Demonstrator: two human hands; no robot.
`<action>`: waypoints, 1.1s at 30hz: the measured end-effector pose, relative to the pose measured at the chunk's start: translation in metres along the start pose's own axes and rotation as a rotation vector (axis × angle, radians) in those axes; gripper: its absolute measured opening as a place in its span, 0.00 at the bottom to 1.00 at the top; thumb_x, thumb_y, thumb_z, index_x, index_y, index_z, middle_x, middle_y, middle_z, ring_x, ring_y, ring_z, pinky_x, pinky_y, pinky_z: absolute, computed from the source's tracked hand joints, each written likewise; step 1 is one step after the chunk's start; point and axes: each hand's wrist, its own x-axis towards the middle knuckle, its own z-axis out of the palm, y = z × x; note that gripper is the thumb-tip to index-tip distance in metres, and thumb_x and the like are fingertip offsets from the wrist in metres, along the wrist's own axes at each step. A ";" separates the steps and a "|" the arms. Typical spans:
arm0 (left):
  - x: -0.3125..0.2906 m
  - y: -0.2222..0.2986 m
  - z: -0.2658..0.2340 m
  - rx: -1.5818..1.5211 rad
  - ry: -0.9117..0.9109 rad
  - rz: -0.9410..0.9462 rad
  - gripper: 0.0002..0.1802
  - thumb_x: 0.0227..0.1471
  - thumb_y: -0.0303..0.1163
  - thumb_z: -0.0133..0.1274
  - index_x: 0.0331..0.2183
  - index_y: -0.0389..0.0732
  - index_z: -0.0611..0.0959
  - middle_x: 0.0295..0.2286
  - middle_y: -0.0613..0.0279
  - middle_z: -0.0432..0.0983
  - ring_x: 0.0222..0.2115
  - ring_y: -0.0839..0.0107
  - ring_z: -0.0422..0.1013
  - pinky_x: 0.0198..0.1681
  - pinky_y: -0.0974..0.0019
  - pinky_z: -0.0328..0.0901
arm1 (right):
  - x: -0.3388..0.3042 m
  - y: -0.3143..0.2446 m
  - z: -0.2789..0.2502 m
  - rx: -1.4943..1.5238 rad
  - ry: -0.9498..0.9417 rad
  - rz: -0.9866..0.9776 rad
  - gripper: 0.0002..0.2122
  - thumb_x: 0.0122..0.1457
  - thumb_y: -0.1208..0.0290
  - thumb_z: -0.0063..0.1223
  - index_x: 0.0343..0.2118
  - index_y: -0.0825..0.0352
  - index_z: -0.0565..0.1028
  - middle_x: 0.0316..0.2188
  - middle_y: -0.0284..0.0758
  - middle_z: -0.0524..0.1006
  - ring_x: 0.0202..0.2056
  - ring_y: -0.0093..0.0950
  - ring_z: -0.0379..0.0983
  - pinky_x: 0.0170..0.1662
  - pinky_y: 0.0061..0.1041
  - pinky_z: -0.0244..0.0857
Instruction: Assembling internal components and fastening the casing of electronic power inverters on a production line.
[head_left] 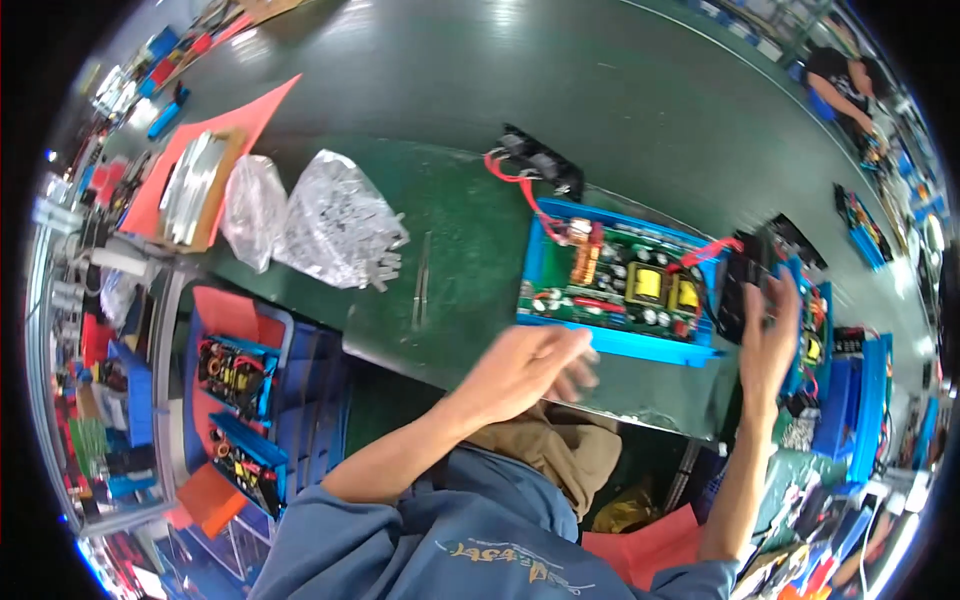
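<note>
Fingers of the left hand are loosely bent and partly blurred, close to the near wall of the open, bright blue metal housing; it cannot be told if they pinch something small. The right hand is raised at the right end of this housing, with its fingers at a black, flat end panel, but whether they press together on it or only touch it, one cannot tell.

The housing lies on the dark green work table, in front of the person and a little to the right. Inside it sits a green circuit board with yellow-wrapped transformers and a copper-coloured coil. Red wires go out from its far left corner to a black panel with raised parts, which lies beyond the housing. Other red wires run at its right end, toward the end panel.

To the left of the housing lie two thin metal tools, and farther left a clear plastic bag of small silvery pieces. Well apart from the housing, at the far right, another person is seen.
</note>
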 end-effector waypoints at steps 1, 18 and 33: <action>-0.012 0.002 -0.017 0.154 0.130 0.048 0.21 0.68 0.45 0.47 0.43 0.35 0.82 0.31 0.57 0.83 0.26 0.74 0.78 0.27 0.71 0.70 | -0.005 -0.021 -0.006 -0.051 0.064 -0.017 0.21 0.66 0.69 0.55 0.61 0.67 0.69 0.48 0.40 0.77 0.47 0.28 0.73 0.51 0.27 0.66; -0.063 -0.037 -0.119 1.012 0.793 0.546 0.10 0.54 0.24 0.60 0.39 0.38 0.78 0.31 0.56 0.76 0.29 0.58 0.76 0.32 0.61 0.70 | -0.004 -0.240 0.289 0.384 -0.586 -0.894 0.03 0.54 0.79 0.59 0.33 0.68 0.79 0.33 0.38 0.76 0.40 0.40 0.74 0.41 0.37 0.71; -0.058 -0.009 -0.107 -0.179 0.529 0.380 0.14 0.64 0.29 0.52 0.47 0.30 0.76 0.39 0.51 0.79 0.38 0.62 0.80 0.44 0.61 0.77 | -0.032 -0.194 0.104 0.573 -0.943 -0.057 0.08 0.63 0.79 0.57 0.44 0.71 0.78 0.38 0.33 0.81 0.36 0.17 0.76 0.38 0.20 0.71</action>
